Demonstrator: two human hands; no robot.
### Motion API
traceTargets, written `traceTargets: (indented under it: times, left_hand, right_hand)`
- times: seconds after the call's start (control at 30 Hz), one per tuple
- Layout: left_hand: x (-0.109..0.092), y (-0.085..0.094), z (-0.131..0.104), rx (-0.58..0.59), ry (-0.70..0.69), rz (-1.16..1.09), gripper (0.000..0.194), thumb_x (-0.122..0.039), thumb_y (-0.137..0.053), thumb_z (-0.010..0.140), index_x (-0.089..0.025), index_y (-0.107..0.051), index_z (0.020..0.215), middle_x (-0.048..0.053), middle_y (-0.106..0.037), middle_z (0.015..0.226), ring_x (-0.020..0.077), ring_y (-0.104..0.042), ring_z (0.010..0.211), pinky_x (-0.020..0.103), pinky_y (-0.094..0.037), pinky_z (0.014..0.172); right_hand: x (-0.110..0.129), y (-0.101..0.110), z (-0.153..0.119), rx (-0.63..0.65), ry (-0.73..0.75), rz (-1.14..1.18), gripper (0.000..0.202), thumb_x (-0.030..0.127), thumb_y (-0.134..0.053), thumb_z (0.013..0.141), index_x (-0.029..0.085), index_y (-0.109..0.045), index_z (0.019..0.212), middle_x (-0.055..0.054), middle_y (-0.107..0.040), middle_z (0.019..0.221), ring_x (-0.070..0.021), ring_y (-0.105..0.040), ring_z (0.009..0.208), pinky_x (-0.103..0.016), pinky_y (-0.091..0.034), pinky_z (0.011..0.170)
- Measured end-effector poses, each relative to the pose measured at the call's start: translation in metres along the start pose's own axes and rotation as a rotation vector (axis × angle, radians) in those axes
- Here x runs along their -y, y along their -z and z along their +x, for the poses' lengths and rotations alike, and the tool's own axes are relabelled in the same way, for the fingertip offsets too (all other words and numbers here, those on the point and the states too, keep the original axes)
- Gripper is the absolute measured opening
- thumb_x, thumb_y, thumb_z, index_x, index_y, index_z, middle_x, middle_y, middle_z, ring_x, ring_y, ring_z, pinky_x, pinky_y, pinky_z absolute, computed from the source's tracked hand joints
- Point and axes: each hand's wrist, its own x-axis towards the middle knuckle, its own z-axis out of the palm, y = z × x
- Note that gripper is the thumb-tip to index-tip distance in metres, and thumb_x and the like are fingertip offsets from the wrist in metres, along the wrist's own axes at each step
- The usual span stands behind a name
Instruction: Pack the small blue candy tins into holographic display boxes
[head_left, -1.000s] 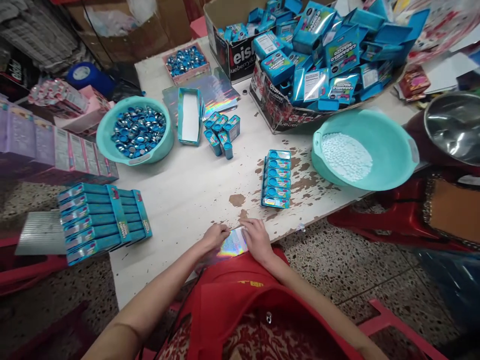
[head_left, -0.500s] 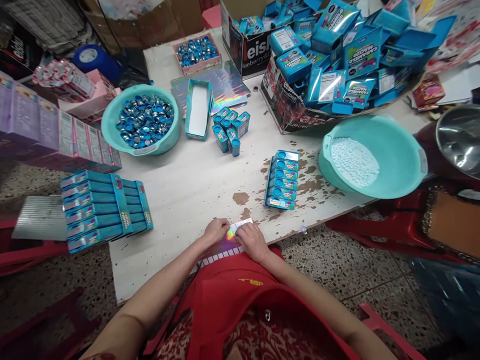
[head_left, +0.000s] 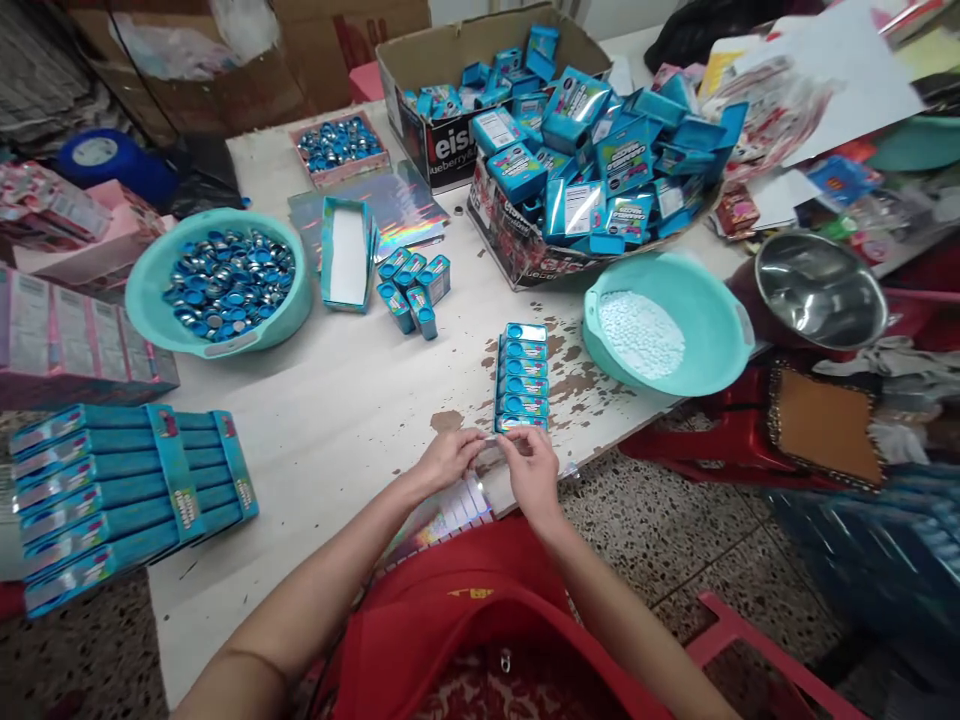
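Note:
My left hand (head_left: 450, 458) and my right hand (head_left: 534, 472) meet at the near end of a row of small blue candy tins (head_left: 523, 368). Between their pinched fingertips stretches a small, thin sticker (head_left: 490, 441), partly hidden by the fingers. The right fingers overlap the nearest tin; whether they touch it I cannot tell. Just below my hands, a shiny holographic sheet of stickers (head_left: 459, 507) lies at the table's front edge, against the red apron (head_left: 480, 560).
Left stands a turquoise bowl of blue caps (head_left: 294, 300); right, a turquoise bowl of white pellets (head_left: 709, 340). Loose tins (head_left: 412, 290) stand beside an open blue tray (head_left: 346, 255). Cartons of blue packs (head_left: 499, 235) are behind. Stacked blue boxes (head_left: 127, 500) sit at the left edge.
My hands have risen from the sticker sheet towards the near end of the tin row, with a sticker now between them. The view has swung to the right.

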Motion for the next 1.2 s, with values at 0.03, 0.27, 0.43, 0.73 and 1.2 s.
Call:
traceTargets:
  times: [0.03, 0.27, 0.43, 0.73, 1.2]
  left_hand:
    - [-0.009, 0.004, 0.012, -0.01, -0.033, 0.085, 0.027, -0.042, -0.041, 0.084, -0.019, -0.053, 0.093, -0.006, -0.049, 0.054, 0.0103, -0.047, 0.046, 0.022, -0.037, 0.051]
    - [-0.031, 0.02, 0.082, 0.009, -0.175, 0.428, 0.02, -0.02, -0.037, 0.082, -0.019, -0.043, 0.101, -0.006, -0.047, 0.06, 0.0119, -0.045, 0.057, 0.023, -0.035, 0.057]
    - [-0.007, 0.007, 0.094, -0.064, -0.112, 0.362, 0.025, -0.021, -0.036, 0.084, -0.017, -0.039, 0.108, -0.003, -0.052, 0.066, 0.0133, -0.048, 0.06, 0.024, -0.038, 0.06]
    - [0.015, -0.031, 0.066, -0.357, -0.118, 0.605, 0.055, -0.008, -0.039, 0.077, -0.019, -0.043, 0.13, 0.01, -0.04, 0.14, 0.0267, -0.039, 0.121, 0.041, -0.031, 0.099]
    - [0.098, 0.014, -0.065, -0.043, 0.457, 0.578, 0.014, -0.022, -0.051, 0.074, -0.018, -0.059, 0.085, 0.001, -0.061, 0.078, 0.0153, -0.054, 0.075, 0.023, -0.035, 0.062]
  right_hand:
    - [-0.003, 0.001, 0.008, -0.087, 0.006, -0.016, 0.022, 0.041, -0.061, 0.074, 0.019, -0.062, 0.073, -0.004, -0.054, 0.086, -0.0187, -0.053, 0.086, -0.031, -0.043, 0.075]
    - [-0.031, -0.006, 0.055, -0.329, -0.085, -0.104, 0.018, 0.035, -0.064, 0.072, 0.017, -0.064, 0.07, -0.01, -0.047, 0.095, -0.0256, -0.046, 0.101, -0.041, -0.034, 0.095]
    - [-0.053, -0.016, 0.062, -0.413, -0.037, -0.058, 0.016, 0.034, -0.062, 0.072, 0.019, -0.059, 0.07, -0.01, -0.051, 0.092, -0.0231, -0.05, 0.093, -0.037, -0.043, 0.084]
    - [-0.049, 0.002, 0.076, -0.276, -0.209, 0.076, 0.029, 0.033, -0.063, 0.065, 0.018, -0.049, 0.085, -0.004, -0.058, 0.083, -0.0172, -0.056, 0.073, -0.031, -0.046, 0.07]
    - [-0.037, -0.033, -0.045, 0.387, 0.528, -0.262, 0.022, 0.021, -0.045, 0.089, 0.021, -0.06, 0.104, -0.008, -0.061, 0.095, -0.0218, -0.052, 0.093, -0.037, -0.043, 0.083]
